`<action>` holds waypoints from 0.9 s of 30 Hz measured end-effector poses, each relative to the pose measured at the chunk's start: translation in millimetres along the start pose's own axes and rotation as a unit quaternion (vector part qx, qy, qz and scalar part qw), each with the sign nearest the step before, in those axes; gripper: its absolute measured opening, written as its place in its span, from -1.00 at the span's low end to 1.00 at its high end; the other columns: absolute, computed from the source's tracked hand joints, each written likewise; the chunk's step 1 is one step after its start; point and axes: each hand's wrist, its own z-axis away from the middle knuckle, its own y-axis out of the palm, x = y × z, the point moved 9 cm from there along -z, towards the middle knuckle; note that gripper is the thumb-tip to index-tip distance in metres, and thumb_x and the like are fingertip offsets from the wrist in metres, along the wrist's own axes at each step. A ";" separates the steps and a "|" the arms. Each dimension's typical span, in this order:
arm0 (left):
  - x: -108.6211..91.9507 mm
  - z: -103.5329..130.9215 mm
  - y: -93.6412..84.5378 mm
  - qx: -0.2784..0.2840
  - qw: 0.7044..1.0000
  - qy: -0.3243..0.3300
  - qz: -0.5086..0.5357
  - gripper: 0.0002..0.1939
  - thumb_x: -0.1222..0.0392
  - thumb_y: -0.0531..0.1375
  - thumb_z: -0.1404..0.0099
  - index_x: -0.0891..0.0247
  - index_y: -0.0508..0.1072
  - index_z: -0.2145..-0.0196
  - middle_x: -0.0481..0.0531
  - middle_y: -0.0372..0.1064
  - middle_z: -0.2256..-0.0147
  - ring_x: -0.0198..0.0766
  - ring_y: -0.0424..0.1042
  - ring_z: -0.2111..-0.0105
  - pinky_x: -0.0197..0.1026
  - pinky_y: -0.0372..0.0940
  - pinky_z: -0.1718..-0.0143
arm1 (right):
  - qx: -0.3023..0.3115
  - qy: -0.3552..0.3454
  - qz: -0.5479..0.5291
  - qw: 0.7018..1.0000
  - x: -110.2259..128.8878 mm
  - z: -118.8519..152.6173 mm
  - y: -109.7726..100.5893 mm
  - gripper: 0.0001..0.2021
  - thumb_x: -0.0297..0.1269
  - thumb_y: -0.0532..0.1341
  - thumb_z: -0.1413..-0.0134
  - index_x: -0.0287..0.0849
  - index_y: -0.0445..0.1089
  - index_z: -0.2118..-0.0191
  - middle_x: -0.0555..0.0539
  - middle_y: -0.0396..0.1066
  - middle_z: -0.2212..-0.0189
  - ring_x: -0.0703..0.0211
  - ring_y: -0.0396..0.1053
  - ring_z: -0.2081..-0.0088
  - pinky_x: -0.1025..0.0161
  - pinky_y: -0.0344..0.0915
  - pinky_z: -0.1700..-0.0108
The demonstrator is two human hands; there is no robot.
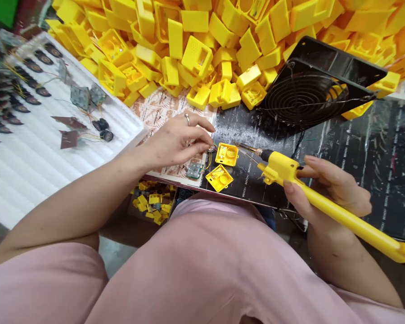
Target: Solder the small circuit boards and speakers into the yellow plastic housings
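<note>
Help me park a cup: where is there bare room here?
Black bench top between the fan and right hand, and further right; white foam between brown boards and left forearm. Crowded: the yellow heap and around the open cases.

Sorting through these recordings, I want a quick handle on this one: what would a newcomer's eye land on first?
Probably the heap of yellow plastic casings spread across the far side of the bench. Next, the long yellow soldering tool in the right hand, its tip pointing toward two open casings near the left hand. Then the black fan, tilted at the heap's right.
</note>
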 end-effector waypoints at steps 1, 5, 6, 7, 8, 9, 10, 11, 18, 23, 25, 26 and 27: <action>0.0 1.9 0.9 -0.007 1.000 0.011 -0.010 -0.73 0.06 0.11 -0.44 0.17 0.60 0.19 0.10 0.54 -0.06 -0.09 0.48 -0.07 0.02 0.29 -0.23 | -0.001 -0.002 -0.009 1.000 1.5 -0.6 0.3 -0.46 -0.33 0.45 -0.13 0.14 0.46 -0.22 -0.01 0.66 0.20 0.06 0.60 0.42 0.13 0.51 0.48; -2.3 0.2 12.7 -0.041 0.997 0.030 -0.065 -0.72 0.10 0.09 -0.47 0.18 0.58 0.26 0.09 0.58 0.04 -0.03 0.47 -0.08 0.13 0.23 -0.26 | 0.000 -0.034 -0.069 0.997 9.9 -3.9 3.0 -0.63 -0.38 0.46 -0.09 0.08 0.52 -0.01 0.03 0.60 0.39 0.07 0.56 0.47 0.16 0.46 0.59; -4.6 -0.8 15.8 -0.045 0.996 0.036 -0.070 -0.71 0.13 0.08 -0.48 0.18 0.58 0.28 0.08 0.58 0.07 -0.03 0.49 -0.06 0.13 0.23 -0.25 | -0.005 -0.041 -0.078 0.996 11.3 -4.6 1.6 -0.66 -0.39 0.46 -0.08 0.06 0.52 0.03 0.04 0.58 0.42 0.08 0.55 0.48 0.18 0.45 0.60; -7.5 -1.4 18.1 -0.046 0.996 0.042 -0.070 -0.73 0.15 0.10 -0.46 0.18 0.58 0.30 0.07 0.59 0.10 -0.04 0.49 -0.03 0.13 0.24 -0.23 | -0.006 -0.047 -0.083 0.995 12.2 -5.3 0.4 -0.67 -0.40 0.46 -0.08 0.04 0.52 0.04 0.04 0.57 0.44 0.09 0.55 0.49 0.19 0.44 0.61; -10.5 -1.6 19.1 -0.048 0.995 0.046 -0.069 -0.75 0.17 0.12 -0.44 0.18 0.58 0.31 0.07 0.59 0.12 -0.04 0.50 -0.01 0.13 0.24 -0.22 | -0.005 -0.053 -0.083 0.995 13.1 -6.1 -1.1 -0.66 -0.40 0.46 -0.08 0.03 0.51 0.04 0.05 0.57 0.44 0.10 0.54 0.50 0.21 0.45 0.62; -13.4 -1.6 19.5 -0.049 0.996 0.047 -0.066 -0.78 0.18 0.14 -0.42 0.19 0.58 0.32 0.08 0.59 0.13 -0.04 0.50 0.01 0.13 0.26 -0.21 | 0.002 -0.056 -0.078 0.995 13.7 -7.3 -1.7 -0.65 -0.39 0.45 -0.09 0.03 0.51 0.01 0.04 0.57 0.43 0.12 0.54 0.50 0.22 0.45 0.61; -15.5 -1.7 19.9 -0.046 0.996 0.042 -0.064 -0.79 0.19 0.16 -0.39 0.19 0.59 0.33 0.09 0.59 0.14 -0.03 0.51 0.03 0.12 0.27 -0.18 | 0.018 -0.057 -0.072 0.996 14.4 -8.6 -0.6 -0.64 -0.38 0.44 -0.11 0.04 0.50 -0.01 0.04 0.58 0.42 0.13 0.54 0.50 0.23 0.46 0.60; -17.0 -2.2 20.5 -0.038 0.997 0.033 -0.065 -0.80 0.20 0.17 -0.37 0.20 0.59 0.34 0.09 0.59 0.15 -0.03 0.51 0.05 0.11 0.28 -0.16 | 0.040 -0.058 -0.064 0.995 15.1 -10.1 1.8 -0.64 -0.37 0.43 -0.12 0.07 0.50 -0.03 0.04 0.60 0.41 0.13 0.55 0.49 0.24 0.46 0.60; -21.1 -18.9 32.5 0.083 0.987 -0.041 -0.132 -0.81 0.22 0.18 -0.24 0.24 0.61 0.37 0.12 0.56 0.26 -0.01 0.50 0.16 0.01 0.33 0.05 | 0.069 -0.094 -0.096 0.988 20.7 -12.4 9.2 -0.78 -0.37 0.44 -0.11 0.05 0.50 0.16 0.07 0.57 0.46 0.18 0.53 0.52 0.29 0.45 0.59; -26.8 -27.9 34.3 0.152 0.966 -0.067 -0.196 -0.81 0.25 0.17 -0.23 0.25 0.61 0.36 0.11 0.55 0.30 -0.01 0.51 0.16 -0.07 0.31 0.13 | 0.094 -0.108 -0.081 0.986 18.6 -7.2 17.3 -0.85 -0.34 0.43 -0.15 -0.01 0.47 0.22 0.04 0.57 0.42 0.21 0.53 0.47 0.28 0.49 0.49; -28.3 -29.0 35.2 0.176 0.959 -0.076 -0.210 -0.79 0.24 0.16 -0.25 0.26 0.62 0.34 0.11 0.55 0.29 0.00 0.51 0.15 -0.09 0.30 0.15 | 0.106 -0.141 -0.089 0.980 26.2 -8.4 18.2 -0.80 -0.40 0.47 -0.10 -0.10 0.45 0.23 0.03 0.57 0.40 0.26 0.52 0.44 0.33 0.48 0.44; -28.9 -29.5 35.6 0.186 0.956 -0.080 -0.214 -0.78 0.24 0.15 -0.26 0.26 0.63 0.32 0.11 0.56 0.28 0.00 0.52 0.15 -0.09 0.30 0.15 | 0.116 -0.154 -0.090 0.977 30.4 -9.6 18.6 -0.77 -0.43 0.48 -0.07 -0.13 0.44 0.23 0.02 0.57 0.39 0.28 0.52 0.43 0.35 0.48 0.41; -29.1 -29.9 35.8 0.194 0.953 -0.084 -0.218 -0.77 0.24 0.15 -0.28 0.26 0.64 0.31 0.12 0.57 0.26 0.00 0.52 0.14 -0.09 0.30 0.14 | 0.131 -0.163 -0.085 0.974 34.1 -10.8 19.8 -0.76 -0.45 0.49 -0.06 -0.15 0.43 0.23 0.00 0.57 0.37 0.28 0.52 0.42 0.34 0.49 0.39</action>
